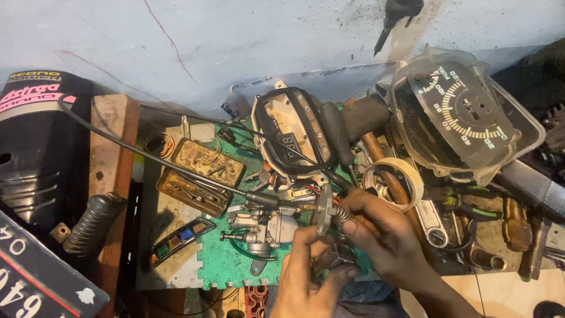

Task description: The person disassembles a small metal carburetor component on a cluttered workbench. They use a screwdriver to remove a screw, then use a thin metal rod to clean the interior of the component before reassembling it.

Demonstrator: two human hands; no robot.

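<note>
My left hand (306, 277) comes up from the bottom centre, its fingers closed around a small dark metal part (340, 257). My right hand (385, 238) pinches a coiled spring (342, 213) at the end of a black cable (176, 165), beside a round metal cap (323, 207). The cable runs off to the upper left. Just left of both hands a silver carburetor (262, 227) lies on a green foam mat (235, 265).
A speedometer housing (291, 135) and a clear-covered gauge cluster (465, 112) lie behind the hands. A roll of tape (394, 182), wrenches (432, 221), screwdrivers and rusty tins (206, 162) crowd the bench. A wooden plank (112, 171), a rubber grip (94, 221) and a black panel (35, 147) stand left.
</note>
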